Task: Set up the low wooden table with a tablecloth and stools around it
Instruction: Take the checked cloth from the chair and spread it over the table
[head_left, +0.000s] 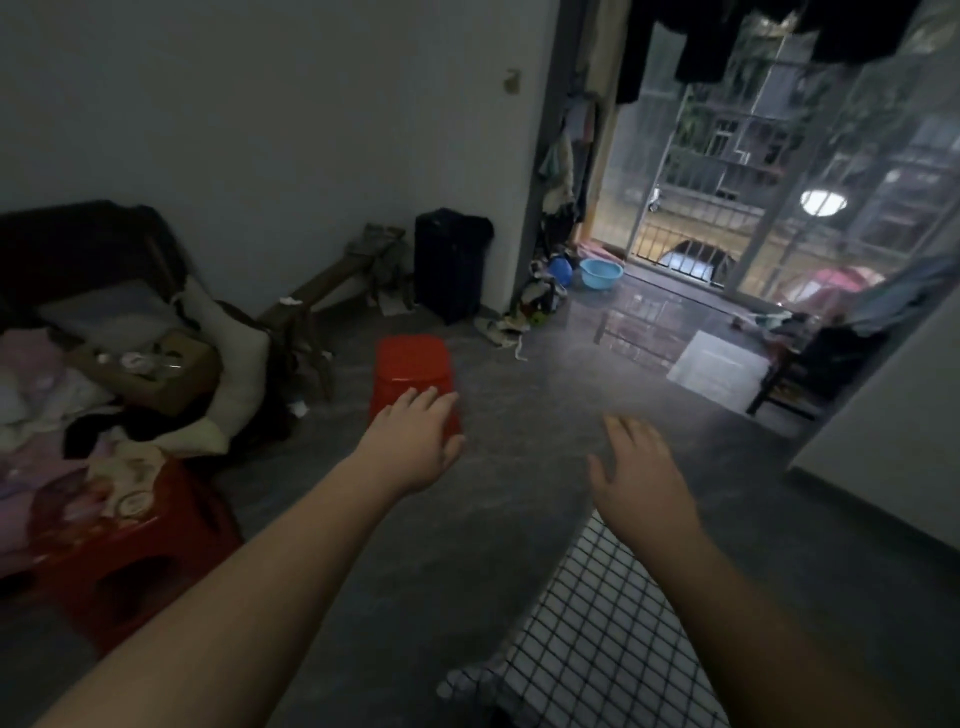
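Observation:
A red plastic stool (413, 369) stands on the grey floor ahead of me. My left hand (415, 441) is stretched out in front of the stool's near side with its fingers straight; whether it touches the stool I cannot tell. My right hand (641, 470) hovers open over bare floor to the right, holding nothing. A white tablecloth with a black grid (587, 634) covers the table corner at the bottom of the view, under my right forearm. A second red stool (130, 561) stands at the lower left with clothes heaped on it.
A pile of clothes and a cardboard box (150, 369) fill the left side. A black suitcase (449, 262) and a wooden bench (322, 291) stand by the far wall. A blue basin (600, 273) sits by the balcony door. A dark chair (810, 369) stands at right.

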